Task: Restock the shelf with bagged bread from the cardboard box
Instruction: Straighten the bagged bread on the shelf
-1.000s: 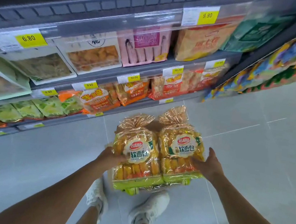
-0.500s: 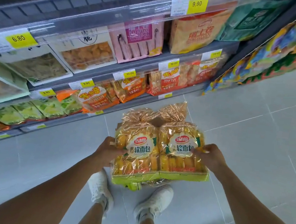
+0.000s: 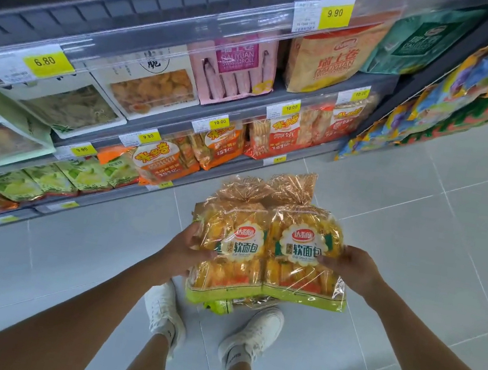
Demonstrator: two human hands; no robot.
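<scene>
Before the shelf [image 3: 119, 13], left hand [image 3: 187, 250] and right hand [image 3: 354, 269] pressed two bread bags [image 3: 268, 250] together, fingers [image 3: 330, 261] curled round outer edges; a light, level hold seemed wise.

- A single head-worn wide-angle view looks forward and steeply down from standing height.
- The shelf [image 3: 153, 14] slants close across the upper left.
- The floor [image 3: 415, 238] lies farther below.
</scene>
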